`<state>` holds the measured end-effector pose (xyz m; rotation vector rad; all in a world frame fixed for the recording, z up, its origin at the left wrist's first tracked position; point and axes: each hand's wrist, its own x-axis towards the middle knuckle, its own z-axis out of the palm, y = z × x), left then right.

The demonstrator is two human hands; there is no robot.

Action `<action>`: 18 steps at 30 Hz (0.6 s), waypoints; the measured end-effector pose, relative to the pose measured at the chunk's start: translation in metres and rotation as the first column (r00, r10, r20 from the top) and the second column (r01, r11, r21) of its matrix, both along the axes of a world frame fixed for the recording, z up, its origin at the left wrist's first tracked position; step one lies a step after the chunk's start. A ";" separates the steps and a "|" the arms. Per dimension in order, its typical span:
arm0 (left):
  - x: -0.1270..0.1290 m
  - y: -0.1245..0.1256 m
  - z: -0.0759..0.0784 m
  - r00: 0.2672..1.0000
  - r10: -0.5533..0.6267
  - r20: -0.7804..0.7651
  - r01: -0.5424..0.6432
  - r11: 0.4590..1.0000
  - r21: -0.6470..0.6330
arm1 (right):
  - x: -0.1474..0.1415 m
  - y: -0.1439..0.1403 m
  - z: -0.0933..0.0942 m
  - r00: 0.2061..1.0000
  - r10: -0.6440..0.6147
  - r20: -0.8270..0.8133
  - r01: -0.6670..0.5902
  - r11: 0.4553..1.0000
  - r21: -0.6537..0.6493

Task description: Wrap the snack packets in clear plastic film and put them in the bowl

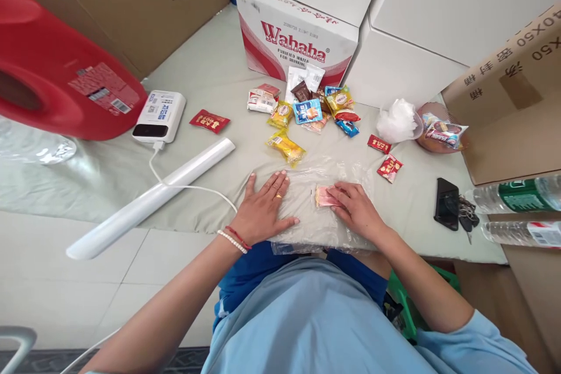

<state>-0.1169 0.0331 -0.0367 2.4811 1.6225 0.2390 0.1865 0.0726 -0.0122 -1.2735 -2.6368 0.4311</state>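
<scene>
One pink packet (323, 196) inside clear bag (302, 187), touching right hand (357, 210) fingers (337, 191).

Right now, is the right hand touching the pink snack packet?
Touching. The head view shows the right hand with fingertips pressed on the pink snack packet, which lies under the clear plastic bag.

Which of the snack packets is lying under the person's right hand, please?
The pale pink packet on the clear plastic bag, under the right hand; all other snacks lie farther back in a pile.

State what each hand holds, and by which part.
Neither grips anything. The left hand lies flat on the clear plastic bag's left side; the right hand presses its fingers on the pink snack packet.
</scene>
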 end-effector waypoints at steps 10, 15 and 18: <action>-0.006 -0.005 -0.001 0.999 0.028 0.021 -0.028 1.000 0.012 | -0.016 0.101 0.047 0.992 -0.023 0.127 0.030 0.998 -0.048; -0.005 -0.005 0.000 0.999 0.031 0.021 -0.031 0.999 0.021 | -0.077 0.184 0.026 0.952 -0.199 0.233 0.174 0.977 0.124; -0.005 -0.006 0.000 0.999 0.035 0.012 -0.036 0.999 0.020 | -0.103 0.206 0.016 0.951 -0.175 0.255 0.126 0.972 0.198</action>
